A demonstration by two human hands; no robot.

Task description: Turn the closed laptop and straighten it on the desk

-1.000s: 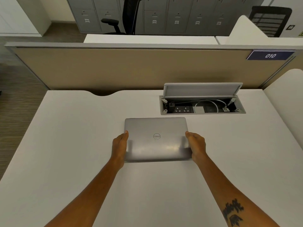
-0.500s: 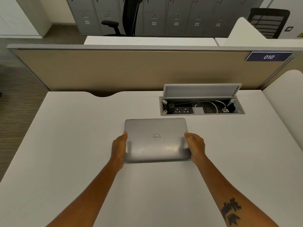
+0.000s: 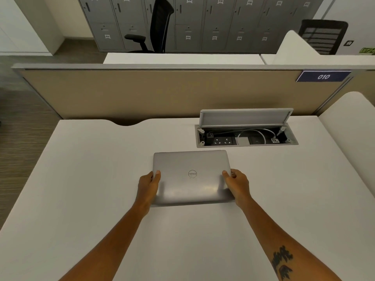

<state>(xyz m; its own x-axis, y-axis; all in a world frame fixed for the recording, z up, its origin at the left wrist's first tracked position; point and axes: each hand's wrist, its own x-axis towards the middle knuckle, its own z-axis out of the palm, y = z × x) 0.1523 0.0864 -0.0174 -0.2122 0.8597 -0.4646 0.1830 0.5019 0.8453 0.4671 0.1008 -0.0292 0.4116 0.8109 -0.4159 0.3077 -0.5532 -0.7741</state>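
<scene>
A closed silver laptop (image 3: pixel 191 175) lies on the white desk (image 3: pixel 85 179), its edges roughly square to the desk and its round logo upside down to me. My left hand (image 3: pixel 148 185) grips its left edge, thumb on the lid. My right hand (image 3: pixel 237 184) grips its right edge, thumb on top as well. The near edge of the laptop looks slightly raised off the desk, with a shadow beneath it.
An open cable box (image 3: pixel 245 136) with sockets and a white cable is set into the desk just behind the laptop, its lid (image 3: pixel 244 117) standing up. A beige partition (image 3: pixel 142 94) bounds the far edge. A white side panel (image 3: pixel 351 128) rises on the right.
Both hands have shifted their hold on the laptop's sides, thumbs now on the lid. The laptop stays in about the same place, its near edge seeming to lift slightly.
</scene>
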